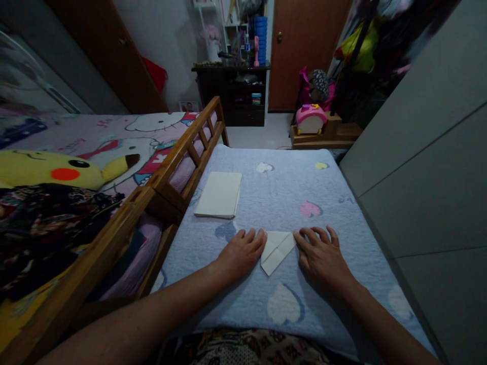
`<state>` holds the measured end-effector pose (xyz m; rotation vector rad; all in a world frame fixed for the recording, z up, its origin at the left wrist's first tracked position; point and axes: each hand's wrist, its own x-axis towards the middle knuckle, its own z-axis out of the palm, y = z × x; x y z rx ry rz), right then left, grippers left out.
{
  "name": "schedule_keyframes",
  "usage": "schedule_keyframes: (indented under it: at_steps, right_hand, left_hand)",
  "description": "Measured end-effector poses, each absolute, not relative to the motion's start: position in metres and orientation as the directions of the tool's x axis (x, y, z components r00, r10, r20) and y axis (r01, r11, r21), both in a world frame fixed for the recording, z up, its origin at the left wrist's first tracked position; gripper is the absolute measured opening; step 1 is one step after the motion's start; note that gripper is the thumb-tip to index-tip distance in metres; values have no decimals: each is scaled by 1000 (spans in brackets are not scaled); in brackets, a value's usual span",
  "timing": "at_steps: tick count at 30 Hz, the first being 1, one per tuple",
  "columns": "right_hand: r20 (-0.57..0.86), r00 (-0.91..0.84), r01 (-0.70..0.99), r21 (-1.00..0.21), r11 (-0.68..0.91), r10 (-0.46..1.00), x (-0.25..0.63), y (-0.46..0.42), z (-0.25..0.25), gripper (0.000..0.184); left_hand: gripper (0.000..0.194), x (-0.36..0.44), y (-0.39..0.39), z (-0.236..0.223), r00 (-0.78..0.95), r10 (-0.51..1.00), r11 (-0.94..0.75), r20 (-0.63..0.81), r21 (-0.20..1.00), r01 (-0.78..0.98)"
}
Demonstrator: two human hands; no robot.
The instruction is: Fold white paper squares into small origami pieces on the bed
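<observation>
A folded sheet of white paper (277, 252) lies on the blue bedspread in front of me, with slanting fold lines and a point toward me. My left hand (244, 253) is closed at the paper's left edge, its fingertips on the upper left corner; the thumb is hidden. At the upper right corner, my right hand (321, 253) grips the paper with thumb and forefinger, while the other fingers are raised and curled. Beyond my left hand rests a stack of white paper sheets (219, 195), apart from both hands.
The bedspread (274, 190) has heart patterns. A wooden bed rail (148, 203) runs along the left, with a yellow plush toy (49, 170) behind it. White cabinet panels (426, 192) stand at the right. A dark cabinet (232, 94) and a pink toy (311, 120) are at the back.
</observation>
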<state>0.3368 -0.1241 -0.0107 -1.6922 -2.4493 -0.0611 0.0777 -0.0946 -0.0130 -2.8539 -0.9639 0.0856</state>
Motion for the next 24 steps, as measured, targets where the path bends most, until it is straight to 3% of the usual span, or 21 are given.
schedule_keyframes:
  at_steps: [4,7,12,19,21,24]
  right_hand:
    - [221,-301,933,-132,334,928,325,-128,-8,43]
    - [237,-390,877,-199,438,890,309,-134,-10,51]
    - [134,-535,800,-239,551,834,294,-141,-17,52]
    - [113,-548,797,-229,559,829,309,-146,-19,50]
    - [142,-538,792,-255,556,831,316,-148,-18,44]
    - [230,-498,752,-365,549,836,325,-147,-16,29]
  left_hand:
    - [44,86,-103,-11,776,630,-763,-26,-210,612]
    - [43,87,-104,-10,775,631,-760,-33,-226,609]
    - [42,79,-96,-10,790,611,-787,-55,-147,599]
    - [43,81,-99,-7,756,650,-759,-75,-111,642]
    - [44,81,-98,-4,744,662,-750,-90,-63,659]
    - [44,75,-92,1,723,685,-714,-89,113,691]
